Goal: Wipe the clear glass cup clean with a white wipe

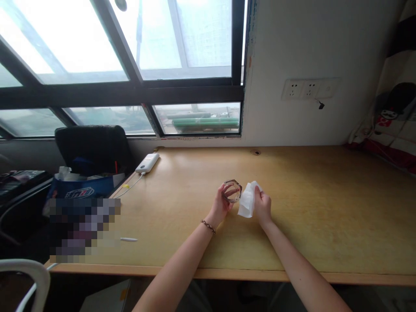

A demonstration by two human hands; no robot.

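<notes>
My left hand (221,204) is closed round a small clear glass (232,191), held tilted just above the wooden desk (308,208) with its mouth turned toward me. My right hand (262,206) grips a white tissue (247,200) right beside the glass, its fingers pinched on the upper edge. The tissue hangs down and touches the desk. A beaded bracelet (208,226) sits on my left wrist.
A white power bank (147,163) with a cable lies at the desk's far left. A white pen (128,239) rests near the front left edge. A black chair (92,147) and a blue bag (82,190) stand left of the desk. Wall sockets (308,89) are behind.
</notes>
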